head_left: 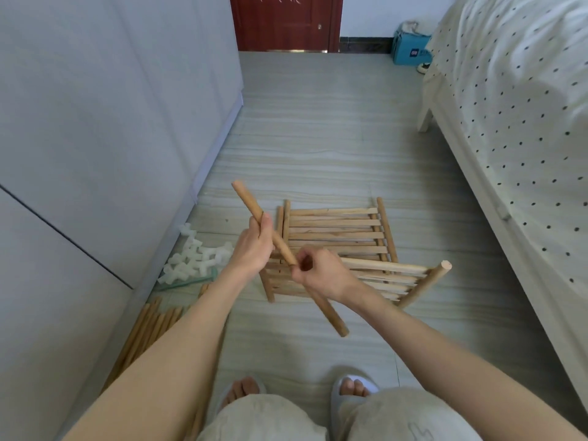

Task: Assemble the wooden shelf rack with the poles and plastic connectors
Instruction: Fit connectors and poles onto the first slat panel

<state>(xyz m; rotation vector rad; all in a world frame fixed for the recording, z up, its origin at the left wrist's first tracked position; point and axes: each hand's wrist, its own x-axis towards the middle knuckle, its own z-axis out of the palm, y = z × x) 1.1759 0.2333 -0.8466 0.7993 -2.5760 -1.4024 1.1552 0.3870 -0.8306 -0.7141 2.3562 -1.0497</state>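
Observation:
My left hand grips a wooden pole that slants up to the left. My right hand grips a second pole that slants down to the right. The two pole ends meet between my hands; whether a connector joins them is hidden by my fingers. Below my hands, slatted wooden shelf panels lie stacked on the floor. A pile of white plastic connectors lies to the left by the wall. Several loose poles lie at the lower left.
A white wardrobe lines the left side and a bed with a dotted cover the right. A red door and a blue box stand at the far end. My slippered feet are at the bottom.

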